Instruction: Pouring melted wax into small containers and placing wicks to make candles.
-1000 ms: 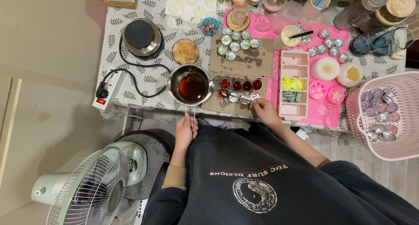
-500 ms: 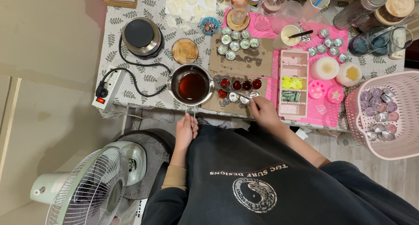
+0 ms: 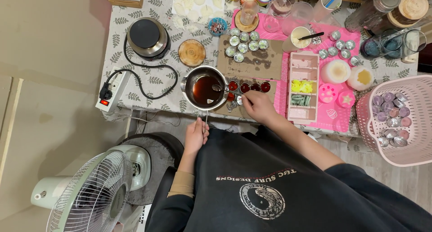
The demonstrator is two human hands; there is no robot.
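In the steel pot (image 3: 205, 91), dark red liquid (image 3: 208, 89).

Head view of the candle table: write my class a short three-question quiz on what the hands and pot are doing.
1. True or false: the left hand holds the handle of the small metal pot of dark red liquid.
2. What does the right hand dip into the pot?
A. a spoon
B. a brush
C. a funnel
3. Fill in: the filled red cups stand on a sheet of ____.

Key: 1 true; 2 A; 3 cardboard.
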